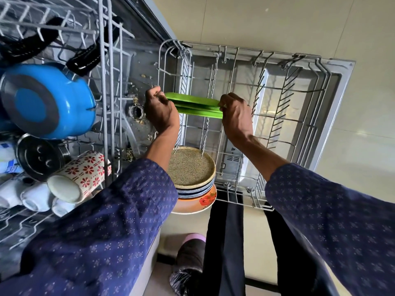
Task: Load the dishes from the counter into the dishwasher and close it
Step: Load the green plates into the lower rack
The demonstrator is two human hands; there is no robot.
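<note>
Two green plates point(195, 105) stand on edge over the tines of the pulled-out lower rack point(277, 90). My left hand point(160, 110) grips their left end, and my right hand point(235, 114) grips their right end. Nearer to me in the same rack stand a speckled tan plate point(190, 167), blue-rimmed plates and an orange flowered plate point(198, 202). The rack rests over the open dishwasher door point(333, 107).
The upper rack point(106, 82) at left holds a blue pot point(47, 101), a dark steel vessel point(38, 157), a red-flowered mug point(79, 176), white cups point(34, 195) and black-handled utensils. Food debris lies on the tub floor near the drain point(136, 112). My legs stand beside the door.
</note>
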